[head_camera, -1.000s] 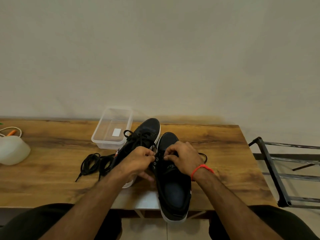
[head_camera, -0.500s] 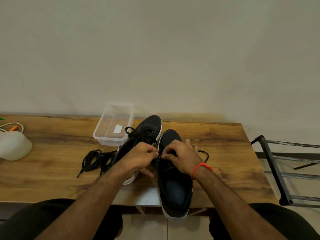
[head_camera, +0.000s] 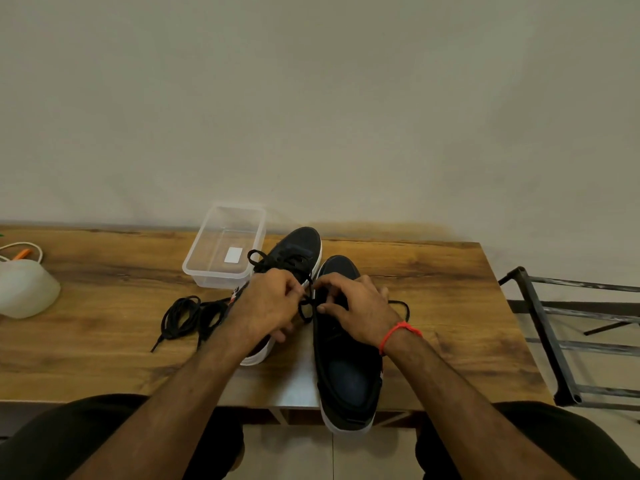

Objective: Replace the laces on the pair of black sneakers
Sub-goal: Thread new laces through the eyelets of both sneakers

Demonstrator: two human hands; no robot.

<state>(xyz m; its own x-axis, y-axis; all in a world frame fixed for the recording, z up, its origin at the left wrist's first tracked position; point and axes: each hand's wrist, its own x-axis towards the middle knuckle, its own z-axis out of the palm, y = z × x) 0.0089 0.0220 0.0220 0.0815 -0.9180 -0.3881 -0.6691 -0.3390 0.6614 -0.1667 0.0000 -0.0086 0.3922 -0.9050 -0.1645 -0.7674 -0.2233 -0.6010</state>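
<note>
**Lace could slip back out of the eyelet**

Wooden table (head_camera: 104,306) against a plain wall carries both black sneakers; the right sneaker (head_camera: 346,368) lies lengthwise with its heel past the near edge, the left sneaker (head_camera: 298,247) sits just beside it, farther back, its lace looped loosely at the top. Left hand (head_camera: 268,306) has its fingers curled, pinching a black lace (head_camera: 306,308) at the right sneaker's eyelet row; right hand (head_camera: 353,303) rests over the tongue, thumb and forefinger pinching the same lace close by.

Risks from here — judged, not seen: the lace tip is small and dark against dark fabric, so it may miss the eyelet or fray; a pull with one hand alone could draw the free end (head_camera: 401,306) through and unthread the row; the overhanging heel means a hard tug might tip the shoe off the table. Spare laces (head_camera: 188,315) lie bundled left of the shoes, near a clear plastic tub (head_camera: 225,247) — close enough to snag or be mistaken for the working lace.
</note>
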